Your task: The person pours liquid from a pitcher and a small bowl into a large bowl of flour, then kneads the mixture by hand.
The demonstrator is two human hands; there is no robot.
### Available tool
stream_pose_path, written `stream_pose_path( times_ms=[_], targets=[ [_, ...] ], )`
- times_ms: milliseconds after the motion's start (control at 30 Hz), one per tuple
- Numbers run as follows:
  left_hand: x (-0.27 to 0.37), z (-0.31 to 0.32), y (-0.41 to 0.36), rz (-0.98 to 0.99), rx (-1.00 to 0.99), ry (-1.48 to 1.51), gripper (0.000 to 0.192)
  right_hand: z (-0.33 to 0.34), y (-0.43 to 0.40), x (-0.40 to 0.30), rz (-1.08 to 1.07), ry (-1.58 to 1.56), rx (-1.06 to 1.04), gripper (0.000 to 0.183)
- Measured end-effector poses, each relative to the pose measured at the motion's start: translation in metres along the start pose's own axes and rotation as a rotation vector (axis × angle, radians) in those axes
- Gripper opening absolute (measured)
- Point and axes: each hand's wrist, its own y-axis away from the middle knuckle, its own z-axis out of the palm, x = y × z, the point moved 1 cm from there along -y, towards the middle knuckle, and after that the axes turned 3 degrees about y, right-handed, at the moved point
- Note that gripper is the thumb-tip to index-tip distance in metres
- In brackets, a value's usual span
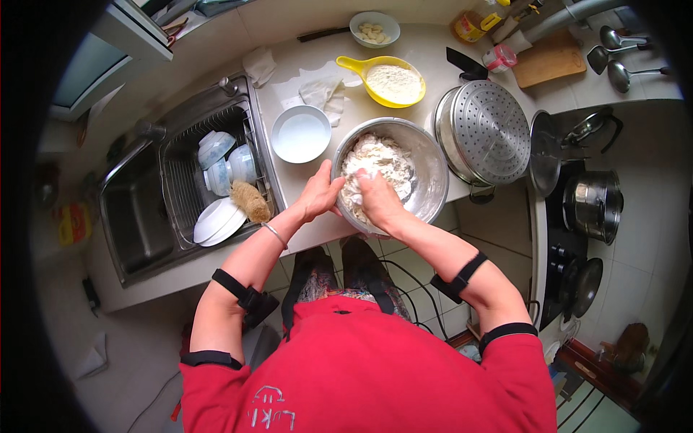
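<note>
A metal mixing bowl (431, 197) stands at the counter's front edge with shaggy, floury dough (385, 154) inside. My left hand (320, 190) holds the bowl's left side at the rim, its fingers partly hidden along the outer wall. Inside the bowl, my right hand (379, 199) presses into the dough with curled fingers, their tips buried and dusted white. Just beyond my left hand is a pale bowl (301, 134), seemingly with water in it. Behind the mixing bowl, a yellow handled scoop (354, 64) holds white flour (393, 84).
To the left, a sink (132, 216) has a rack with bowls (218, 176), white plates (219, 222) and a loofah (250, 201). A steamer pot (490, 132) stands close on the right. Farther back are a bowl of pale pieces (373, 33) and a cloth (323, 94).
</note>
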Motion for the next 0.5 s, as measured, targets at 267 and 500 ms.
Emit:
stream_pose_path(
  times_ms=[267,500],
  targets=[
    [0.004,0.002,0.000,-0.098,-0.006,0.003,0.019,-0.017,-0.025,0.047,0.072,0.678,-0.119,0.020],
    [0.006,-0.001,0.004,-0.086,0.000,0.031,0.020,-0.071,-0.017,0.034,0.286,0.501,-0.031,0.043]
  ],
)
